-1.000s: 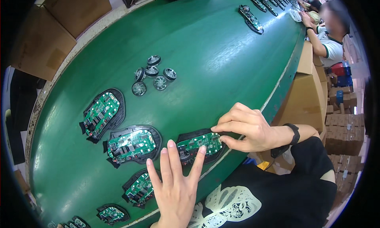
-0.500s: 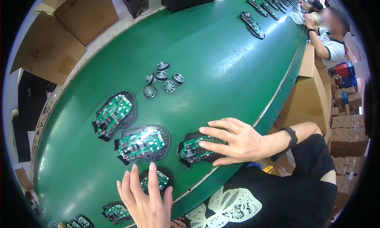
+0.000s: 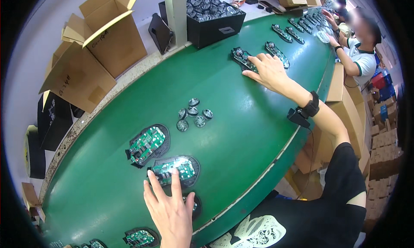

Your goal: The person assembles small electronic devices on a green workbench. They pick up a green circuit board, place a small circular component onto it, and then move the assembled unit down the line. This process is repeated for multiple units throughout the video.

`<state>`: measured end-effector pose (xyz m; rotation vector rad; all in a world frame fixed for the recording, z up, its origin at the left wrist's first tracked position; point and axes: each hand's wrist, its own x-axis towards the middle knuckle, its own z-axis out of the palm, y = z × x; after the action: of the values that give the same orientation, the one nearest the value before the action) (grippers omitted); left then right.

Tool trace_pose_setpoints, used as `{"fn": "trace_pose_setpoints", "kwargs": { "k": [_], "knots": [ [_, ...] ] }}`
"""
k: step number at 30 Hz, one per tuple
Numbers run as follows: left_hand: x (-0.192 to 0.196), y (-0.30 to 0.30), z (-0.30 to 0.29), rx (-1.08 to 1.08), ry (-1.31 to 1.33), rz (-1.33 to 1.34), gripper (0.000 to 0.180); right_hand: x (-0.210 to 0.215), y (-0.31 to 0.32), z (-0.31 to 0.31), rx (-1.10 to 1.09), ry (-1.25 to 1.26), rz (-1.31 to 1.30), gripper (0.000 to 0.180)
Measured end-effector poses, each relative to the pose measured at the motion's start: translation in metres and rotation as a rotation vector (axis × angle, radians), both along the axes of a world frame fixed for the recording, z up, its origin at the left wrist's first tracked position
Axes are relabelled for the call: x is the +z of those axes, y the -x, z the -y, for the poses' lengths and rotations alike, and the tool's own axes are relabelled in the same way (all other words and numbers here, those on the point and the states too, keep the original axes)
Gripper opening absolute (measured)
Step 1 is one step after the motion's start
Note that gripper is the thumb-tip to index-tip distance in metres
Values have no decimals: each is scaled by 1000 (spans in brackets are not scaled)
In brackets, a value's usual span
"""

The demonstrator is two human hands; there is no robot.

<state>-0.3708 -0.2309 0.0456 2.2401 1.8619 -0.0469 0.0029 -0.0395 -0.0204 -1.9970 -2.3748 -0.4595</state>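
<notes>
Both hands lie flat (holding nothing) on circuit-board shells — black bin brims with parts.

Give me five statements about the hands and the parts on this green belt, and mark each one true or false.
1. The right hand is stretched far up the belt and rests on a black base with a circuit board. True.
2. The left hand lifts a board clear of the belt. False: its fingers lie flat on a base with a green circuit board that sits on the belt.
3. A cluster of small round wheels lies between the two hands. True.
4. The wheels are held in the right hand. False: they lie loose on the belt, untouched.
5. The right wrist wears a black wrist strap. True.
</notes>
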Motion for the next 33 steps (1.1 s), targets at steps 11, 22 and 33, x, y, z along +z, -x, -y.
{"fn": "trace_pose_setpoints", "kwargs": {
  "k": [11, 22, 33],
  "knots": [
    [-11, -17, 1, -348, 101, 296, 54, 34, 108, 54, 523, 323, -520, 40],
    [-10, -7, 24, -280, 46, 130, 67, 49, 120, 61, 493, 546, -927, 31],
    [-2, -22, 22, -283, -12, 35, 46, 41, 159, 109, 1125, 402, -688, 42]
  ]
}}
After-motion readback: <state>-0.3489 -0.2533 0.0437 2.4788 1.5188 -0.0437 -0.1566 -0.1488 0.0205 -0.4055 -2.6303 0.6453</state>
